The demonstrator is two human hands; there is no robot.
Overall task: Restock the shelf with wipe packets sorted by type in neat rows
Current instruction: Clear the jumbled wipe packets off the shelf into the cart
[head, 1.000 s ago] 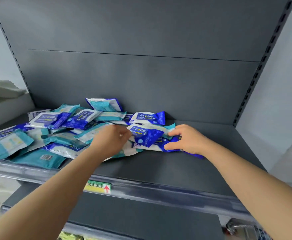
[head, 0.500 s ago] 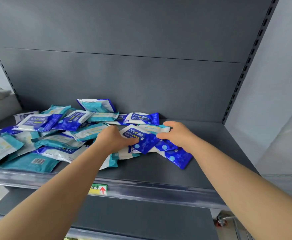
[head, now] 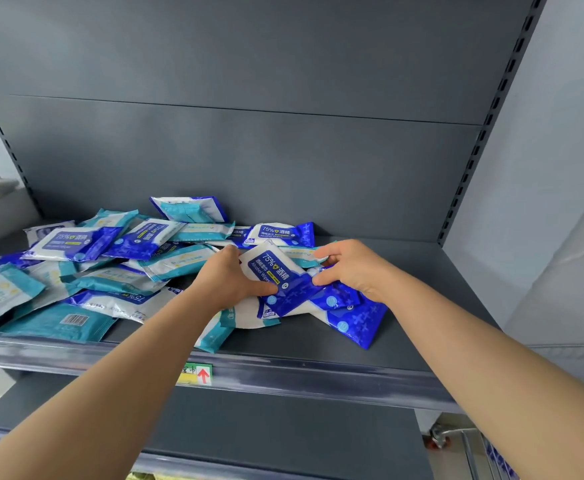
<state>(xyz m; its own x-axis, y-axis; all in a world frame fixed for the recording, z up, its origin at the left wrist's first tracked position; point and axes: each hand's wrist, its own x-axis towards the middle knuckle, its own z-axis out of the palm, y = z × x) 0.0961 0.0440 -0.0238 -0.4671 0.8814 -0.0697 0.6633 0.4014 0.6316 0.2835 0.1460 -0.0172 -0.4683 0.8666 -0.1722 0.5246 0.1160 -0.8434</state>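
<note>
Packets of wipes lie in a loose heap (head: 110, 265) over the left and middle of the shelf (head: 432, 292). Blue and teal ones are mixed, overlapping and turned every way, so no row exists yet. Both hands work at the right edge of the heap, most likely because sorted packets are meant to go on the grey surface further right.

The left hand (head: 230, 282) grips the left side of one blue packet (head: 280, 275), with the thumb on its printed face and the fingers over its far edge. The right hand (head: 356, 271) pinches the same packet at its right corner with the thumb, its fingers curled over the far side. A teal-edged packet lies there too, and I cannot tell whether the fingers catch it as well. So both hands are clamped on the blue packet, which sits label up and tilted on top of the others. The two-handed hold probably serves to free it from what lies beneath and to square it before it is set down.

Under the right wrist a few more blue packets (head: 349, 317) fan out toward the near right, which looks like the start of a blue group. At the near left a teal packet (head: 58, 322), barcode up, lies right at the shelf's front lip and could slide off if the heap is pushed. One packet (head: 188, 209) leans against the back panel (head: 249, 161), clear of the sorting.
</note>
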